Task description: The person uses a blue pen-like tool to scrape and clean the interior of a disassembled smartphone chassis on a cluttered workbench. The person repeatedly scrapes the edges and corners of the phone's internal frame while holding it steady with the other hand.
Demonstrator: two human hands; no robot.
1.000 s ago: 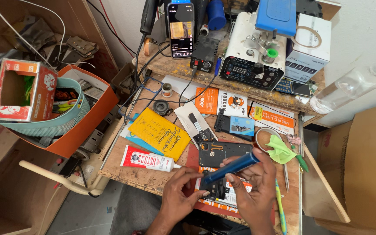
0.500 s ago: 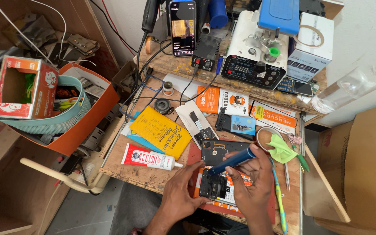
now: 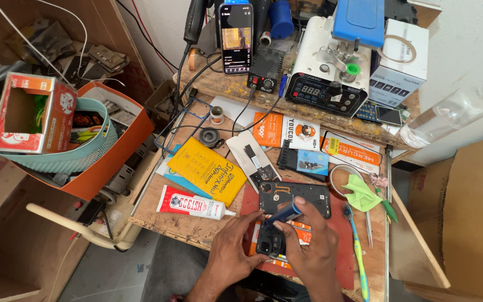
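My left hand grips the left side of a small dark phone part at the near edge of the workbench. My right hand holds a blue-handled tool whose tip points down onto that part. Just beyond my fingers lies an opened black phone back on a red mat. A tube of glue lies to the left of my left hand.
A yellow packet, a toothbrush, a green cloth and tweezers sit around the mat. Behind are a white machine with a blue top, an upright lit phone and a clear bottle. An orange bin stands left.
Both hands drew closer together over the small dark part, and the blue tool tipped from lying nearly flat to a steeper angle onto it.
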